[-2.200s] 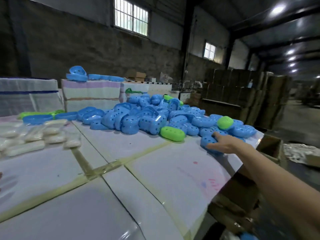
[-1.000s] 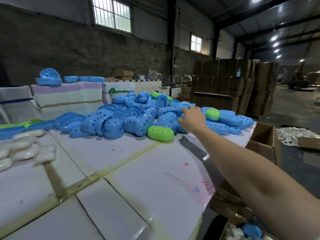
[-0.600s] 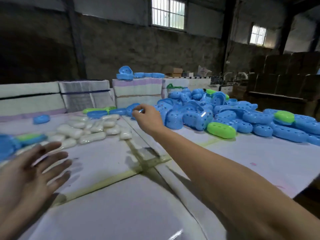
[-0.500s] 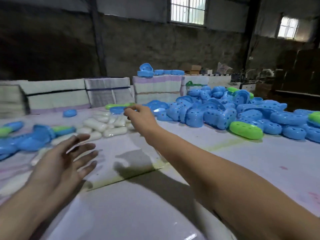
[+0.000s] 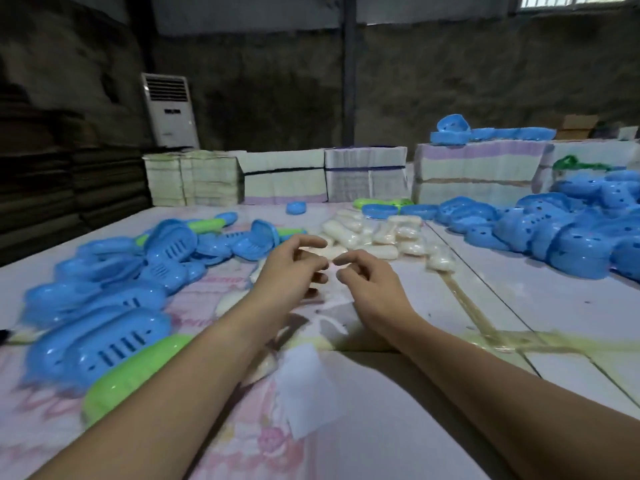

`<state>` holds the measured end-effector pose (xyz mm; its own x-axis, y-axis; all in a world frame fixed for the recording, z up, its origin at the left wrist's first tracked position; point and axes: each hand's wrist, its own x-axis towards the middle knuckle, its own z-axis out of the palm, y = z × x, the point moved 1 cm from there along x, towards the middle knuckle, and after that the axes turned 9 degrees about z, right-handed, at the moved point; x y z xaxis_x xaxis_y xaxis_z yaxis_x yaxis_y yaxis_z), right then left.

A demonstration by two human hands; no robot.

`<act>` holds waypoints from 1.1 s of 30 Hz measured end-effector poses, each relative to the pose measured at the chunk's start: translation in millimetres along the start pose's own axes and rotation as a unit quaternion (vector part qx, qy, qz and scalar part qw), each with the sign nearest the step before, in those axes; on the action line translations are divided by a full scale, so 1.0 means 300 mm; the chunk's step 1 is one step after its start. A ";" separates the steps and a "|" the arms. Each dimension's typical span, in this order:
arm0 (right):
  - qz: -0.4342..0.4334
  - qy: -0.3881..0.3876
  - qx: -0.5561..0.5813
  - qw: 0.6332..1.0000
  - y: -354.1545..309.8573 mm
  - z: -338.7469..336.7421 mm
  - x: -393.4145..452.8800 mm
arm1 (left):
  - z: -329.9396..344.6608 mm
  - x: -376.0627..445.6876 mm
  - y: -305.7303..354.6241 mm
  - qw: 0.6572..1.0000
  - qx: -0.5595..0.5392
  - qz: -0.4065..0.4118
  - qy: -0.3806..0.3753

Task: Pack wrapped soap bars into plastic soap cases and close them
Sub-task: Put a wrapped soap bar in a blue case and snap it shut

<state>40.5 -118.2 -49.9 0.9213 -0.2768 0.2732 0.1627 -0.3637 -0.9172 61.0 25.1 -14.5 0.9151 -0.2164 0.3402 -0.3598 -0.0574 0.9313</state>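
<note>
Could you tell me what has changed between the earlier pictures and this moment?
The right hand has drawn back from the blue case heap on the right to meet the left hand before the wrapped soap bars. Both hands hover with loosely curled fingers, no grip on anything. The view swung left. The soaps and cases lie as before.

Dark rough concrete wall (image 5: 433, 84) far beyond the fingers, dim light. White floor-standing air conditioner (image 5: 170, 110) up-left of them against the wall. Vertical pipe (image 5: 348, 81) straight ahead. Window (image 5: 575, 1) top right, bright. Stacked dark cardboard sheets (image 5: 52, 164) far left. Bundled paper stacks (image 5: 277, 178) along the desk (image 5: 554, 306) back edge.
</note>
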 end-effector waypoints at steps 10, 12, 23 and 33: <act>-0.039 -0.031 -0.044 0.998 -0.011 0.012 -0.026 | -0.229 0.400 -0.170 0.910 0.410 -0.065 0.013; -0.045 -0.033 -0.055 0.997 -0.008 0.014 -0.024 | -0.237 0.430 -0.194 0.879 0.470 -0.083 -0.007; -0.072 -0.029 -0.086 0.993 0.006 0.023 -0.009 | -0.222 0.475 -0.217 0.839 0.540 -0.066 -0.009; -0.017 -0.025 -0.058 0.998 0.006 0.009 -0.007 | -0.196 0.261 -0.076 0.966 0.247 -0.006 0.079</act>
<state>39.9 -115.8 -53.0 0.9327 -0.2185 0.2868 0.1554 -0.4740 -0.8667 151.6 66.7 -1.5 0.9222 -0.0637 0.3813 -0.3559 -0.5248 0.7732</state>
